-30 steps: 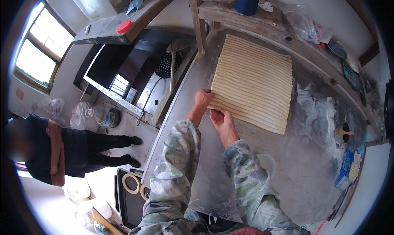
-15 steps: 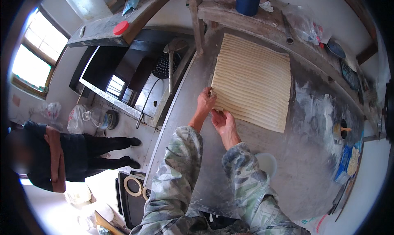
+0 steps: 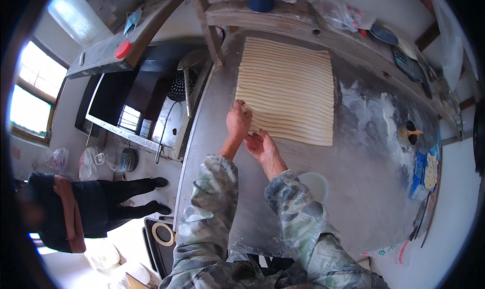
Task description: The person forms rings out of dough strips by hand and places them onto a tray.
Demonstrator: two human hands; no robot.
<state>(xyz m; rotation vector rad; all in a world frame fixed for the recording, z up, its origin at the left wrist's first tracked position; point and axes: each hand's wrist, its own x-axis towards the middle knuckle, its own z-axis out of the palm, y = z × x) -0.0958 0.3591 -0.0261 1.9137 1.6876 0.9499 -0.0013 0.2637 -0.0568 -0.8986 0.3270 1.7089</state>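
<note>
The grey bench (image 3: 348, 218) carries a pale ribbed sheet (image 3: 285, 87) ahead of me. At its near-left corner my left hand (image 3: 238, 124) pinches the edge; just beside, my right hand (image 3: 263, 148) curls its fingers, whether gripping I cannot tell.

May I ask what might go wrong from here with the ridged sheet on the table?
The left hand pinches the ridged sheet close to its near-left corner, so pulling there might stretch or tear it. The pale round bowl sits by the right sleeve, which could knock it.
</note>
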